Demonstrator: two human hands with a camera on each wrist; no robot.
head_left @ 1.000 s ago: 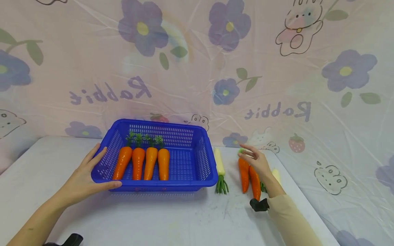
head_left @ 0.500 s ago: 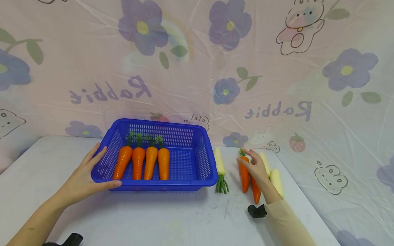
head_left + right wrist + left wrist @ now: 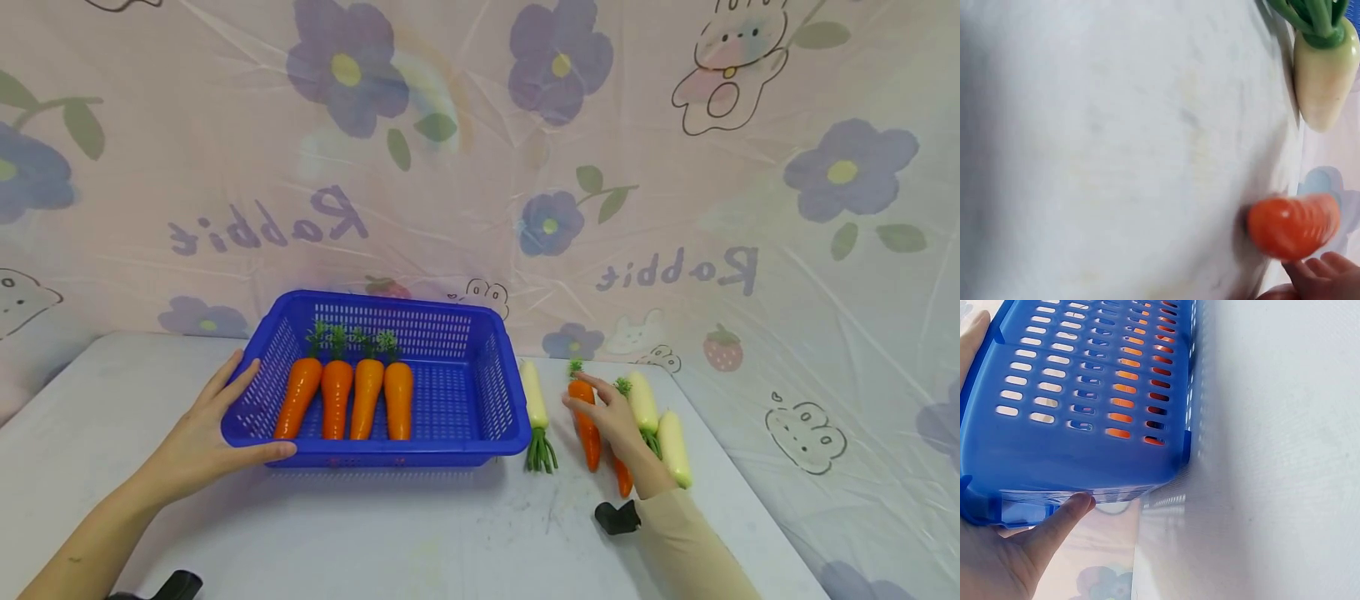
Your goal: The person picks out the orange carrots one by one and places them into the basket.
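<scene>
My left hand [image 3: 198, 442] holds the near left corner of a blue plastic basket [image 3: 450, 446], thumb along the front rim and fingers spread against the left side. The left wrist view shows the thumb [image 3: 1063, 528] against the basket wall [image 3: 1072, 456]. Inside the basket several carrots [image 3: 337, 400] lie side by side, leafy tops away from me. On the right, my right hand [image 3: 618, 421] pinches an orange carrot [image 3: 585, 425] near its top; this carrot [image 3: 1294, 228] looks blurred in the right wrist view. Another carrot [image 3: 623, 479] lies partly hidden under that hand.
A white radish [image 3: 534, 396] with green leaves lies between the basket and the held carrot. Two more white radishes [image 3: 642, 400] lie right of my right hand, near the table's right edge. A printed curtain [image 3: 450, 167] hangs behind the white table [image 3: 412, 533].
My right hand has come down onto one carrot and shifted it slightly left, away from the other carrot. More of the right-hand radishes shows now. My left hand and the basket stay put.
</scene>
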